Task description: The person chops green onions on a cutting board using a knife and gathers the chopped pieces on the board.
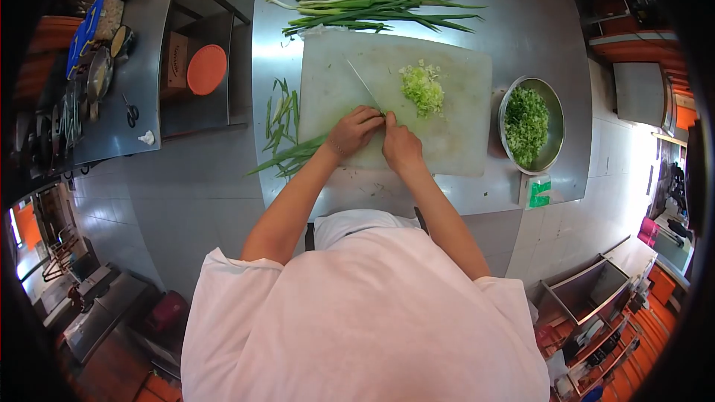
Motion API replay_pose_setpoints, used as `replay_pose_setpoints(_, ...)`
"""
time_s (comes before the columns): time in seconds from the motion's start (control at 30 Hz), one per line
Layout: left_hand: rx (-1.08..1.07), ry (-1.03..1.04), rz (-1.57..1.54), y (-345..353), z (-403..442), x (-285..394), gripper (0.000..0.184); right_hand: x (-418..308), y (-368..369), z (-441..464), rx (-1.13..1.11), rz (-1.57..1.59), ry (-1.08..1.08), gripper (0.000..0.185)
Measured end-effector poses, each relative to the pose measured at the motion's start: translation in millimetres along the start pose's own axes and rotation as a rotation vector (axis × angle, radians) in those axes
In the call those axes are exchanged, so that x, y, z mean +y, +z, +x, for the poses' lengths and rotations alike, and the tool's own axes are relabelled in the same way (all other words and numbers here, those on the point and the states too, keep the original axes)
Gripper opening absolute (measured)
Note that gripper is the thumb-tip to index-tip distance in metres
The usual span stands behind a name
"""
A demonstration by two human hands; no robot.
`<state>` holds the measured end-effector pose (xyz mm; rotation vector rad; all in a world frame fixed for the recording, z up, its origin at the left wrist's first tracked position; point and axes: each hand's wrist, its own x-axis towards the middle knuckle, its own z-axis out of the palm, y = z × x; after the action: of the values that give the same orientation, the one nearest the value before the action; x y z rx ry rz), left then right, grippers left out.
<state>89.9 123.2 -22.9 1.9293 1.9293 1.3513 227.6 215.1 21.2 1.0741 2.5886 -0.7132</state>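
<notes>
A knife is in my right hand, its thin blade seen almost edge-on and slanting up and left over the white cutting board. Close beside the handle, my left hand has its fingers curled down on the board. A bunch of green onions runs in from the left under my left wrist; the ends at my fingertips are mostly hidden. Right of the blade lies a pile of chopped pale green onion. The fingers of both hands nearly touch.
Long whole green onions lie across the table's far side. Cut green pieces are left of the board. A metal bowl of chopped greens stands right, above a green-and-white packet. Scissors rest on the left counter.
</notes>
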Motion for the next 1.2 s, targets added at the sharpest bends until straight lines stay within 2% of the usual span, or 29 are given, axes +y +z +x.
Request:
replay_pose_setpoints(0.23, 0.016, -0.029, -0.021, 3, -2, 0, 0.024, 4, -28, -46, -0.137, -0.045, 0.02, 0.036)
replay_pose_setpoints(0.33, 0.02, -0.03, -0.026, 2, 0, 0, 0.022, 2, -30, -55, -0.171, -0.05, 0.071, 0.033)
replay_pose_setpoints(0.43, 0.014, -0.021, -0.024, 0, 0, -1, 0.022, 7, 9, -8, -0.022, 0.029, -0.009, 0.034)
replay_pose_setpoints(0.5, 0.012, -0.029, -0.028, 0, 2, -3, 0.021, 2, 3, 1, -0.032, -0.004, -0.025, 0.035)
replay_pose_setpoints(0.63, 0.023, -0.04, -0.065, 1, -2, -1, 0.022, 7, -22, -34, -0.137, -0.033, 0.01, 0.032)
replay_pose_setpoints(0.73, 0.007, -0.057, -0.059, 1, -3, -2, 0.022, 5, -36, -53, -0.211, -0.055, 0.06, 0.041)
replay_pose_setpoints(0.83, 0.005, -0.046, -0.053, 2, -3, -3, 0.023, 3, -8, -20, -0.086, 0.011, 0.023, 0.029)
replay_pose_setpoints(0.93, 0.017, -0.056, -0.069, 2, -4, -4, 0.023, -8, -9, 1, -0.036, -0.039, -0.009, 0.034)
replay_pose_setpoints(1.13, 0.011, -0.055, -0.078, 2, -4, -5, 0.023, -7, -42, -51, -0.182, -0.064, 0.06, 0.035)
replay_pose_setpoints(1.2, 0.009, -0.068, -0.089, 1, -5, -3, 0.023, -1, -17, -37, -0.105, -0.016, 0.039, 0.031)
